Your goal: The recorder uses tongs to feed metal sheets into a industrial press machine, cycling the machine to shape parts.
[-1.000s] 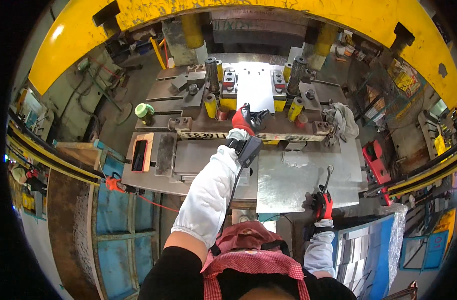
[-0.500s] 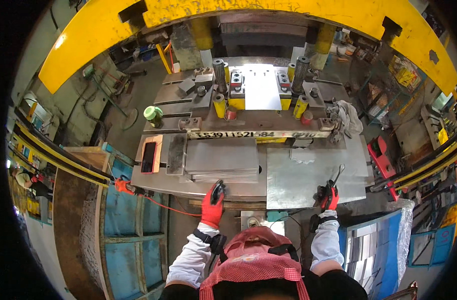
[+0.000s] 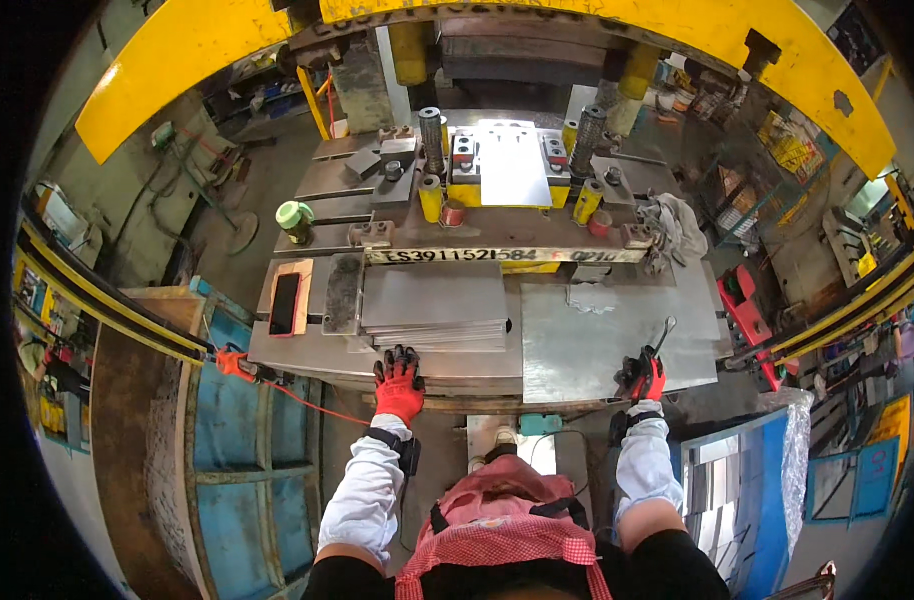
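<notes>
My left hand (image 3: 399, 385), in a red glove with dark fingertips, is open. Its fingers lie spread at the table's near edge, just in front of a stack of flat grey metal sheets (image 3: 434, 297). My right hand (image 3: 641, 376), gloved the same way, is closed around a slim metal tool (image 3: 665, 335) with a rounded end pointing up and away; its exact kind is unclear. That hand is over the near right corner of a large flat metal sheet (image 3: 617, 345). Farther off, a bright metal plate (image 3: 514, 170) lies on the press die, between the guide posts.
A phone (image 3: 285, 303) and a dark metal block (image 3: 343, 295) sit left of the stack. Behind them stands a green-lidded bottle (image 3: 295, 221). A grey rag (image 3: 674, 230) lies at the right. The yellow press frame (image 3: 577, 12) arches overhead; a blue rack (image 3: 235, 440) stands at lower left.
My left hand has turned from curled to flat, its fingers spreading at the table edge. The right hand still holds the tool. The whole view has shifted slightly.
</notes>
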`<state>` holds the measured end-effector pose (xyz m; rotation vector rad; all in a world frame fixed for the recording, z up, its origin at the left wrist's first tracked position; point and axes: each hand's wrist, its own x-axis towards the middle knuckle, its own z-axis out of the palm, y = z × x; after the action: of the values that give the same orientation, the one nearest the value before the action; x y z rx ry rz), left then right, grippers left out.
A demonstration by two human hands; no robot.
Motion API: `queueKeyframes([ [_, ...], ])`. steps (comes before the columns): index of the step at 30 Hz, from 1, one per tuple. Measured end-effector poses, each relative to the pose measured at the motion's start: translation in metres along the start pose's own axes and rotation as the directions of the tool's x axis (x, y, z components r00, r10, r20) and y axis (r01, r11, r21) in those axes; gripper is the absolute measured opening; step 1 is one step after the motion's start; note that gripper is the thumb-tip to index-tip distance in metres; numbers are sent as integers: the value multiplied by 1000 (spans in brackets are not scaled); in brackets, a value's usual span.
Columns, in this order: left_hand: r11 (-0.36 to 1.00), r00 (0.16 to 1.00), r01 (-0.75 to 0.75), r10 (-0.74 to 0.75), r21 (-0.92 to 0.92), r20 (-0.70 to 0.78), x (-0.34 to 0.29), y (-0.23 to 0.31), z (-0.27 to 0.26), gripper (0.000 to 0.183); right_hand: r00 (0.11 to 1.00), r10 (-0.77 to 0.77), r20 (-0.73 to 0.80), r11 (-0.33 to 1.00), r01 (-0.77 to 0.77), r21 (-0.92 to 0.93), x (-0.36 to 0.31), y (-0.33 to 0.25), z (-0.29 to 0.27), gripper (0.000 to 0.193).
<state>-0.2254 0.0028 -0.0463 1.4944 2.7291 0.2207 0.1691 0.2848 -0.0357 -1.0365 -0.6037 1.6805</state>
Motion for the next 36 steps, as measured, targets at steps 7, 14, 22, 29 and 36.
queueKeyframes([
  [7, 999, 999, 4, -2, -54, 52, -1, 2, -10, 59, 999, -23, -35, 999, 23, -23, -3, 0, 1, 26],
  [14, 998, 998, 8, -4, -70, 61, 1, 1, -7, 61, 999, -34, -38, 998, 33, -44, -2, -1, 1, 28],
  [22, 996, 989, 53, -41, -77, 144, 1, 1, -11, 57, 999, -46, -21, 998, 45, -51, -9, -2, 3, 26],
  [29, 995, 993, 17, -6, -96, 114, 0, 1, -15, 60, 998, 5, -56, 999, -3, 45, -5, -1, 6, 23],
  [36, 994, 989, 32, -16, -104, 150, 1, 2, -17, 64, 996, -37, -80, 998, 42, 56, -15, -5, 14, 19],
])
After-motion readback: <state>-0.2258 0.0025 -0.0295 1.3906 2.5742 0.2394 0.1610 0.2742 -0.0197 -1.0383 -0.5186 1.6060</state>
